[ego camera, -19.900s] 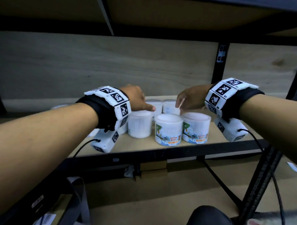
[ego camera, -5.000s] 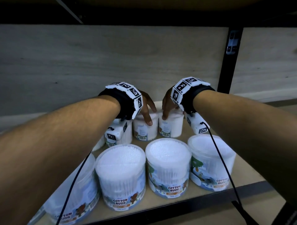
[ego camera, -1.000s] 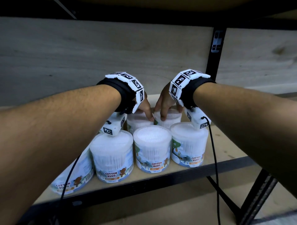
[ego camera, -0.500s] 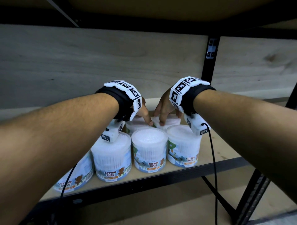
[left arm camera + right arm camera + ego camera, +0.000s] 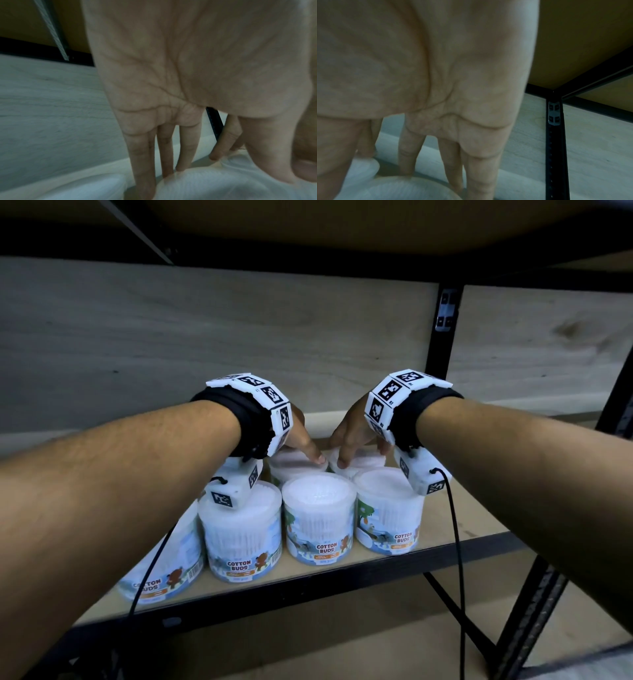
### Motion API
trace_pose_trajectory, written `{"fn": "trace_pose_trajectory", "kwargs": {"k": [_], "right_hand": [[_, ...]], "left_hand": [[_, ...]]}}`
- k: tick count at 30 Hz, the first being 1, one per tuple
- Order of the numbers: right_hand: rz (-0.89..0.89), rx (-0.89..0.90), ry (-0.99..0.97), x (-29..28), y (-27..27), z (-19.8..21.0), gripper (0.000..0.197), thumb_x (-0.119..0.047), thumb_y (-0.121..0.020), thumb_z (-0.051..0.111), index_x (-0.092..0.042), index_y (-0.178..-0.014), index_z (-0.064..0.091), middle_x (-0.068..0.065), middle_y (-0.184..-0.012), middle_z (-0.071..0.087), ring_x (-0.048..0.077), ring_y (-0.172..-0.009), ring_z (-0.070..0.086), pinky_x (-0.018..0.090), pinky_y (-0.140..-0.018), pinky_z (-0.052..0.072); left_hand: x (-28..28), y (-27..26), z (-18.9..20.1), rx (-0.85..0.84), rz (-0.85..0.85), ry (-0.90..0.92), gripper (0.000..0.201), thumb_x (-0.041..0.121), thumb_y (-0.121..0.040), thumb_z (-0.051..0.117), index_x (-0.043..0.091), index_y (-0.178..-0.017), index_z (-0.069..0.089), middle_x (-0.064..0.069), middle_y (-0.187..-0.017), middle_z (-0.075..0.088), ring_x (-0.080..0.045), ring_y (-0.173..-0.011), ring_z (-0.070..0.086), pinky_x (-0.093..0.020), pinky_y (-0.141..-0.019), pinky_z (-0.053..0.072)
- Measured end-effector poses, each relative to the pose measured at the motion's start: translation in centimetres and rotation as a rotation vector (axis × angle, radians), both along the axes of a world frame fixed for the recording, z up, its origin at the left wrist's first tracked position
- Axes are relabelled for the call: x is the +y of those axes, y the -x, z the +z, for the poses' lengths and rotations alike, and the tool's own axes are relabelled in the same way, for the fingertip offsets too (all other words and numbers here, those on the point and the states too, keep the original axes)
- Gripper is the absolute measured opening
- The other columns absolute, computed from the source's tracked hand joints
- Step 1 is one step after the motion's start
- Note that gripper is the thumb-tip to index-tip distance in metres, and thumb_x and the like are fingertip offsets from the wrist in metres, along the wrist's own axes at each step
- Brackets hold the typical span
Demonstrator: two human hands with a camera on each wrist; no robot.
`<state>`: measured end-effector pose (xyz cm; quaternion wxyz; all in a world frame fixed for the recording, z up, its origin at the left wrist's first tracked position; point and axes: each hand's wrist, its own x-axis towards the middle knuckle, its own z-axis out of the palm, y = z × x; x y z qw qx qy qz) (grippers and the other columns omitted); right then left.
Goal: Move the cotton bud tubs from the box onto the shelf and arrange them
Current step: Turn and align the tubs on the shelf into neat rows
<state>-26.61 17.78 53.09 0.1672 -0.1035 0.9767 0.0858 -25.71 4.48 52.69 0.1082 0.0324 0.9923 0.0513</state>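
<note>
From the head view: both hands are reaching over the front row to the two back-row tubs on the plywood shelf board with the black metal front rail (image 5: 472, 534). The left hand (image 5: 301, 436) drapes over the left back round clear plastic tub of white cotton buds (image 5: 294, 465), thumb on the near side of the lid. The right hand (image 5: 352, 436) does the same on the right back tub (image 5: 359, 462), just beside it. My guess is that gripping from the top lets each tub be nudged up snug behind the front ones.

The front row of "COTTON BUDS" tubs (image 5: 318, 518) stands upright along that rail with labels facing out, probably so they read from the aisle. All are packed full of buds, lids on. The box isn't in view.

Left wrist cam: fingers (image 5: 164, 151) run down the far side of the white lid (image 5: 223, 186) and the thumb sits on the near side, so it's a loose clasp round the tub top.

Right wrist cam: same deal, fingers (image 5: 450, 162) dropping behind the lid rim (image 5: 399, 188), thumb near side. It's holding the tub too, as far as I can tell.
</note>
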Motion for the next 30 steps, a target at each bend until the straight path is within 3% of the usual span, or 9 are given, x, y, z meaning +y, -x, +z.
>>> {"fn": "trace_pose_trajectory", "kwargs": {"k": [2,4,7,10,14,18,23,26,30], "right_hand": [[0.018,0.030,0.025,0.0,-0.7,0.4,0.062,-0.034,-0.098,0.057,-0.016,-0.152,0.033,0.007,-0.156,0.033,0.025,-0.138,0.036,0.029,-0.097,0.037],[0.041,0.061,0.050,-0.2,-1.2,1.1,0.058,-0.032,-0.098,0.056,-0.013,-0.150,0.038,0.007,-0.151,0.040,0.025,-0.132,0.043,0.027,-0.097,0.038],[0.086,0.056,0.165,-0.9,-1.2,2.0,0.052,-0.020,-0.091,0.067,-0.007,-0.139,0.052,0.006,-0.109,0.062,0.021,-0.090,0.057,0.025,-0.068,0.049],[0.078,0.126,0.107,-2.6,-1.9,2.5,0.055,-0.033,-0.092,0.066,-0.012,-0.140,0.051,-0.002,-0.082,0.054,0.010,-0.062,0.046,0.018,-0.050,0.042],[0.090,0.197,0.085,-5.2,-2.1,2.4,0.059,-0.045,-0.087,0.068,-0.015,-0.137,0.056,0.008,-0.117,0.067,0.020,-0.083,0.059,0.027,-0.072,0.050],[0.070,0.227,0.215,-8.1,-1.1,2.2,0.061,-0.055,-0.075,0.075,-0.017,-0.122,0.066,0.007,-0.109,0.072,0.025,-0.087,0.072,0.038,-0.086,0.058],[0.078,0.258,0.240,-12.7,-0.1,1.8,0.086,-0.086,-0.058,0.061,-0.018,-0.111,0.066,0.003,-0.106,0.071,0.023,-0.072,0.070,0.034,-0.078,0.056],[0.111,0.272,0.196,-15.4,2.4,1.2,0.118,-0.102,-0.026,0.048,-0.026,-0.114,0.067,0.001,-0.108,0.071,0.025,-0.071,0.073,0.038,-0.078,0.057],[0.127,0.245,0.112,-17.9,3.8,0.6,0.113,-0.099,-0.025,0.053,-0.022,-0.105,0.072,0.001,-0.100,0.075,0.024,-0.073,0.074,0.035,-0.077,0.056]], "left_hand": [[-0.8,-0.2,0.3,0.039,0.002,-0.030,0.060,0.057,-0.077,0.073,0.008,-0.112,0.069,-0.010,-0.112,0.067,-0.026,-0.104,0.065,-0.033,-0.098,0.051],[-1.9,-0.4,0.9,0.081,-0.009,-0.044,0.056,0.057,-0.078,0.073,0.010,-0.108,0.071,-0.012,-0.107,0.068,-0.024,-0.099,0.065,-0.031,-0.095,0.052],[-4.0,-0.8,1.8,0.147,-0.004,-0.053,0.052,0.051,-0.079,0.075,0.013,-0.115,0.070,-0.010,-0.112,0.069,-0.024,-0.100,0.065,-0.031,-0.094,0.053],[-6.5,-1.0,2.3,0.188,-0.003,-0.009,0.058,0.051,-0.077,0.076,0.016,-0.123,0.068,-0.003,-0.124,0.065,-0.023,-0.111,0.062,-0.030,-0.092,0.054],[-9.6,-1.6,2.7,0.204,-0.006,0.068,0.059,0.048,-0.087,0.067,0.013,-0.134,0.059,-0.002,-0.141,0.054,-0.023,-0.125,0.052,-0.014,-0.069,0.043],[-12.9,-2.2,2.8,0.180,0.002,0.143,0.062,0.046,-0.088,0.066,0.019,-0.141,0.052,0.003,-0.143,0.051,-0.016,-0.129,0.048,-0.019,-0.088,0.037],[-16.1,-2.4,2.8,0.107,-0.013,0.250,0.067,0.043,-0.085,0.071,0.025,-0.144,0.047,0.006,-0.144,0.050,-0.013,-0.132,0.045,-0.020,-0.103,0.031],[-17.7,-2.1,2.5,0.075,-0.008,0.243,0.070,0.040,-0.083,0.075,0.026,-0.145,0.045,0.005,-0.147,0.047,-0.013,-0.134,0.043,-0.020,-0.105,0.030],[-19.6,-0.8,2.4,0.040,-0.012,0.215,0.079,0.043,-0.075,0.081,0.033,-0.144,0.043,0.008,-0.147,0.045,-0.011,-0.133,0.043,-0.018,-0.101,0.030]]}}
